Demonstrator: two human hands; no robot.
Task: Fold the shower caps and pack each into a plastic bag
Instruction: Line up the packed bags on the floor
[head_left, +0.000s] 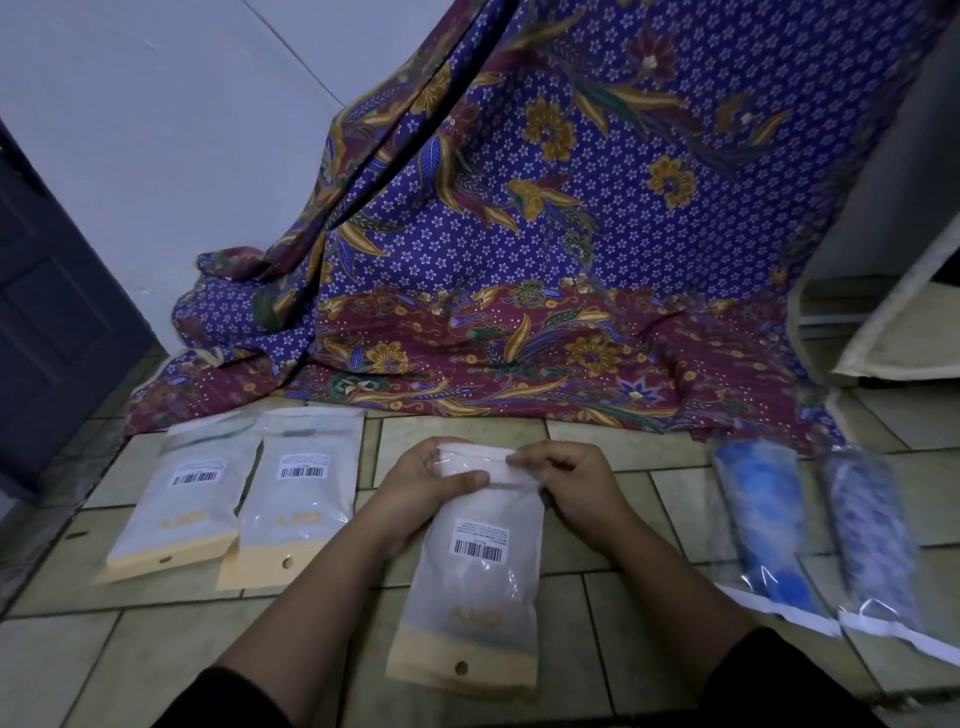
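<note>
The left grip (431, 486) holds the far end of a frosted bag (488, 582), thumb laid across its front and fingers behind. The right grip (569, 483) pinches the same end at its 3 o'clock corner, fingers curled over the folded flap. The bag runs from 12 to 6 o'clock between the forearms, above the tiled floor (623, 431). What is inside it cannot be told through the frosting.

It carries a white sticker (480, 543) with a barcode and lines of print too small to read. A faint gold logo lower down is illegible. At 6 o'clock is a cream strip with a punched hole (461, 667).

At 9 o'clock two like bags lie flat on the floor, edges touching: the near one (301, 493) and the far-left one (176, 514). Each has the same barcode sticker, faint logo and cream strip.

At 3 o'clock, well apart from the grips, a blue cap (758, 525) and a patterned cap (872, 540) lie side by side, each in a clear sleeve with a white strip at its near end.

At 12 o'clock hangs a batik cloth (519, 234). A dark door (52, 312) stands at 9 o'clock.
</note>
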